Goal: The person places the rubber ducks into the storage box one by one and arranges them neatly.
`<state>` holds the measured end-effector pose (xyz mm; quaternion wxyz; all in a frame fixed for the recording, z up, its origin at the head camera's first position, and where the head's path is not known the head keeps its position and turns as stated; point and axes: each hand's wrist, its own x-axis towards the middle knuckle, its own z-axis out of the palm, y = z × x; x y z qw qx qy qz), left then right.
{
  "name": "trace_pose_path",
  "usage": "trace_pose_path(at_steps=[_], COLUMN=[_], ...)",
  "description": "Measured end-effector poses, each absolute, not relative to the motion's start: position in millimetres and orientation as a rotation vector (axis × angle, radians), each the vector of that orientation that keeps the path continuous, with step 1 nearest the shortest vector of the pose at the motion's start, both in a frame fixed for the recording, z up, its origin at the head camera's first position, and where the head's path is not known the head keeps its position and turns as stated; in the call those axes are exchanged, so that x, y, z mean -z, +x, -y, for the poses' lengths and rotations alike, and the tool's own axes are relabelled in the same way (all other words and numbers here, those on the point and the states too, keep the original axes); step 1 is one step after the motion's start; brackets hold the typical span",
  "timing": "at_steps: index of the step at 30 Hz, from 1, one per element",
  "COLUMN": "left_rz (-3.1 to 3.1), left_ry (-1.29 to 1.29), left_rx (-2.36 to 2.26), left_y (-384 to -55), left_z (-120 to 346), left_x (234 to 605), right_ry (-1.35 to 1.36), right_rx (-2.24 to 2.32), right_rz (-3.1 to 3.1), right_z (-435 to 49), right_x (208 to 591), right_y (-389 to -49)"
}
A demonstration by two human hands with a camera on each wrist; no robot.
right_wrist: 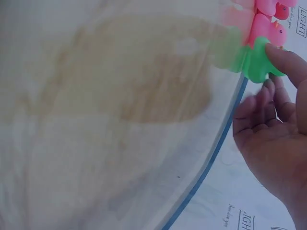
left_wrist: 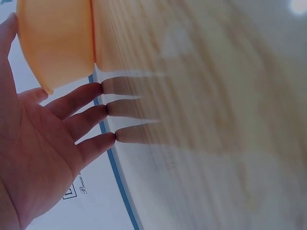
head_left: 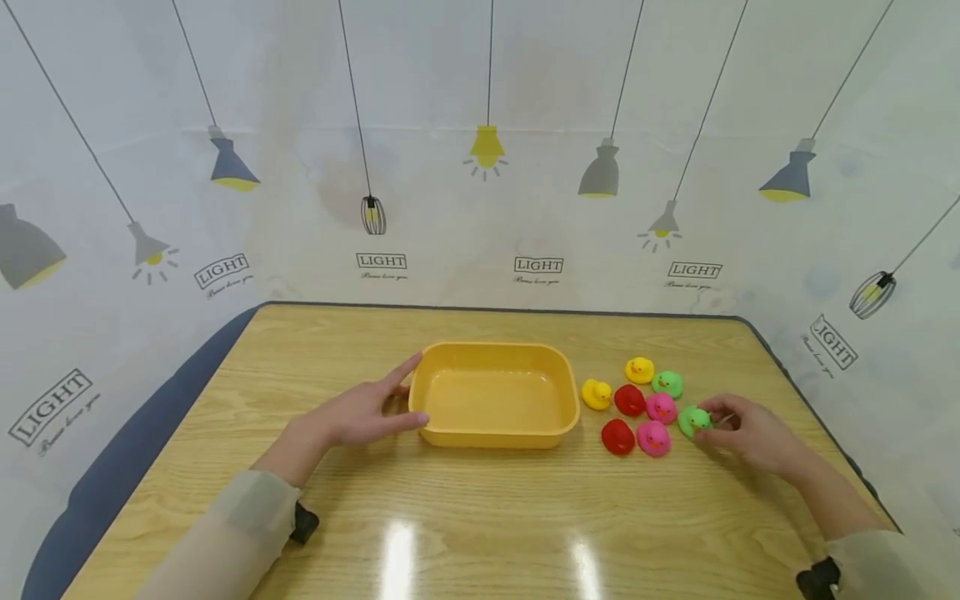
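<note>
Two hands [head_left: 367, 412] flank one tray [head_left: 495, 440] and eight ducks [head_left: 661, 407].

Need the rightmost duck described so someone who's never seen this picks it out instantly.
On the wood-grain table, find the yellow tray; just to its right is a cluster of toy ducks. Yours is the green duck at the cluster's right end, farthest from the tray. The other green duck sits farther back; this one alone is in the right-hand grip.
</note>
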<state>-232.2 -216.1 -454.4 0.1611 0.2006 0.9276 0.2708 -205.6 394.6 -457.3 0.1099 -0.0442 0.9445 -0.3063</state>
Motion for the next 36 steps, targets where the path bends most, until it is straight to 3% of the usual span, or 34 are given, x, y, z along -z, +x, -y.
trace_pose_path(at_steps=[8,18,36], left_rz=[-2.65,-2.638,-2.619], left_ry=[0.571,0.57,0.589], left_rx=[-0.777,-0.797,-0.776], left_y=[-232.2,-233.6,-236.4], left_z=[217.5,217.2,213.7], left_x=[453.0,454.8,450.6], right_ry=[-0.172,-0.356,-0.563], right_rx=[1.02,1.203,1.285], right_rz=[-2.834,-2.74,-2.548], right_z=[-371.5,-298.6,-162.1], right_x=[438.5,406.3,414.9], right_y=[-204.2,-220.8,-268.5])
